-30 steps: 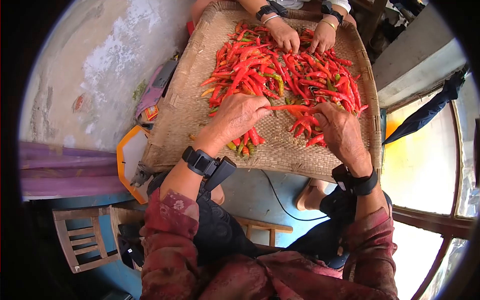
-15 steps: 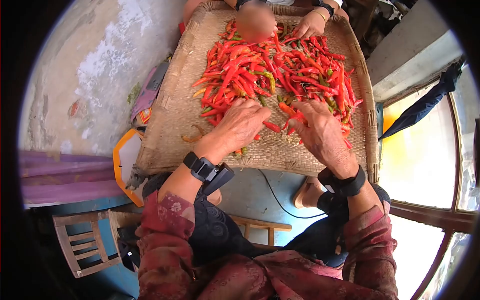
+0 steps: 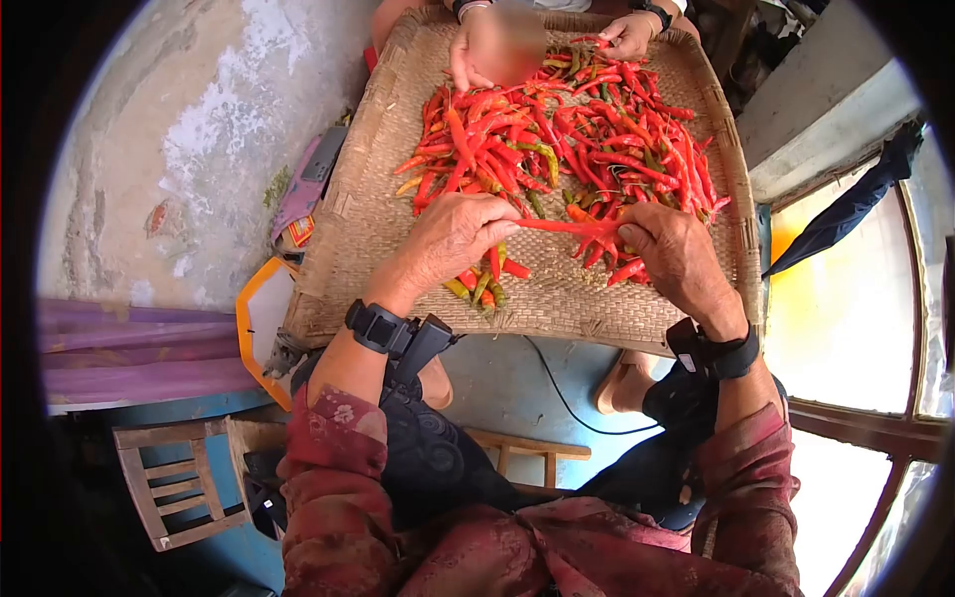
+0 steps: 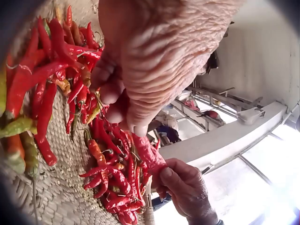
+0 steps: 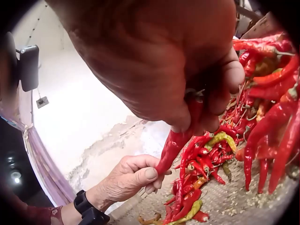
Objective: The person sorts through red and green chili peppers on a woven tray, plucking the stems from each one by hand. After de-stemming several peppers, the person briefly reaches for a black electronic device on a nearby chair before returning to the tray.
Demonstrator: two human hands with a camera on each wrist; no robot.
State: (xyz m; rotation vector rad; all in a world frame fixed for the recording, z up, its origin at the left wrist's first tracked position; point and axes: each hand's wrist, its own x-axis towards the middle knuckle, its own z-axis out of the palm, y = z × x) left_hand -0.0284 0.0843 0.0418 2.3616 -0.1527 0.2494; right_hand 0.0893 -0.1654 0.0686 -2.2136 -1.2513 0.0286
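A long red chili pepper (image 3: pixel 557 227) stretches between my two hands above the woven tray (image 3: pixel 343 234). My left hand (image 3: pixel 453 239) pinches one end between thumb and fingers, while my right hand (image 3: pixel 681 254) pinches the other end. The right wrist view shows the chili (image 5: pixel 172 149) slanting down from the right fingers, its stem end by that hand. A large heap of red chilies (image 3: pixel 487 134), with a few green and orange ones, spreads beyond my hands. Under my left hand lies a small group of red and greenish chilies (image 3: pixel 487 284).
Across the tray another person's hands (image 3: pixel 629 36) work at the far edge; one is partly blurred. A wall (image 3: pixel 199 149) stands at the left, and a window (image 3: pixel 846 318) at the right. Below are a wooden chair (image 3: pixel 179 488) and a dark cable (image 3: pixel 562 393) on the floor.
Half a second ago my hands were lower over the chilies, with no chili stretched between them. Now they hold one between them. The other person's hands have shifted at the far edge.
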